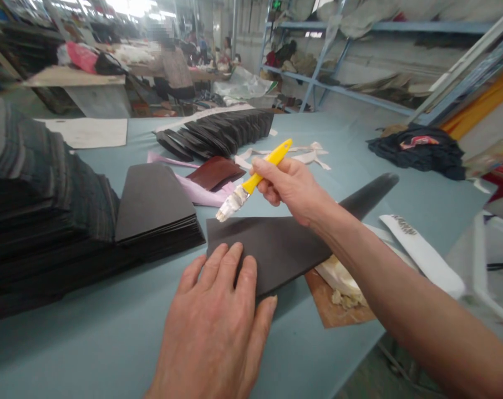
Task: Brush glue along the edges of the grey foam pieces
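Note:
My right hand [290, 185] grips the yellow handle of a brush [269, 165], whose whitish, caked bristles point down and left, just over the far left corner of a dark grey panel [276, 249]. Flat on the near left end of that panel lies my left hand [220, 310], its fingers spread a little and holding nothing. The panel rests on the blue-green table [110, 343]. Under my right forearm sits a container with a pale, lumpy substance [345, 282] on a brown sheet [326, 310], partly hidden by the arm and the panel.
Tall dark stacks [47, 205] and a lower grey pile [159, 205] stand at left. Fanned dark pieces [218, 133], a maroon piece [216, 172] and pink strips [201, 192] lie beyond. A white object [421, 255] and dark cloth [420, 149] are at right. A person [174, 66] sits far back.

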